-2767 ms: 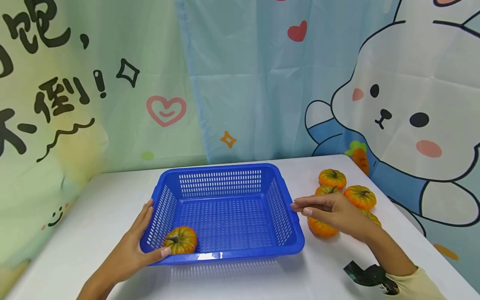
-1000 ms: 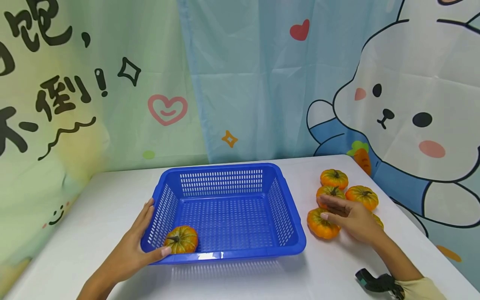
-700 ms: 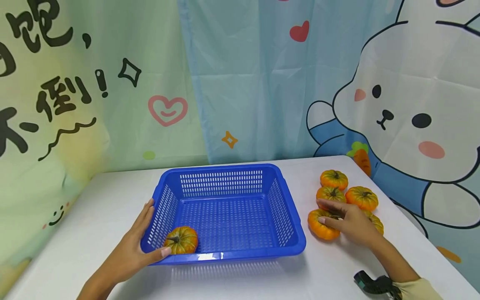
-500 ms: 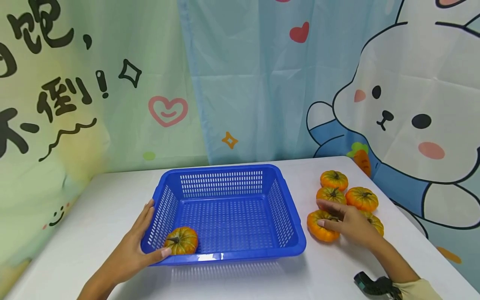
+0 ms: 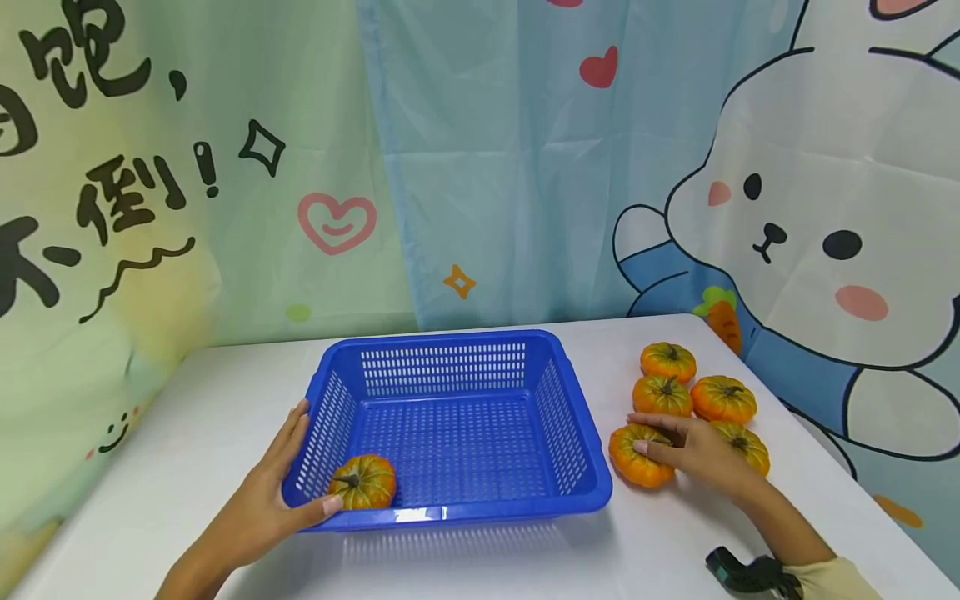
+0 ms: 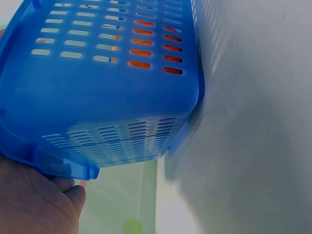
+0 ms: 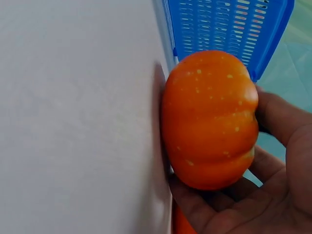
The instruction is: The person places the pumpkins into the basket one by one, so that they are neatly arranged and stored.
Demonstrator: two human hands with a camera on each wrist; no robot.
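A blue plastic basket [image 5: 517,507] with slotted walls stands on the white table, one small orange pumpkin [image 5: 369,483] in its near left corner. My left hand [image 5: 258,500] holds the basket's left side, thumb over the front rim; in the left wrist view its fingertips lie at the basket's rim [image 6: 63,168]. Right of the basket, my right hand [image 5: 701,450] grips another ribbed orange pumpkin [image 5: 636,468] between thumb and fingers. In the right wrist view that pumpkin [image 7: 209,122] is close to the table surface, with fingers round its far side; whether it touches is unclear.
Several more pumpkins sit just beyond the right hand: one at the back [image 5: 668,361], one in front of it [image 5: 660,395], one to the right [image 5: 723,398], one partly behind the hand [image 5: 744,443]. A printed curtain [image 5: 480,167] hangs behind the table [image 5: 247,392].
My right hand has moved from the basket's right rim to the nearest pumpkin, closed round it and shifted it slightly left and nearer. The left hand and basket stay put.
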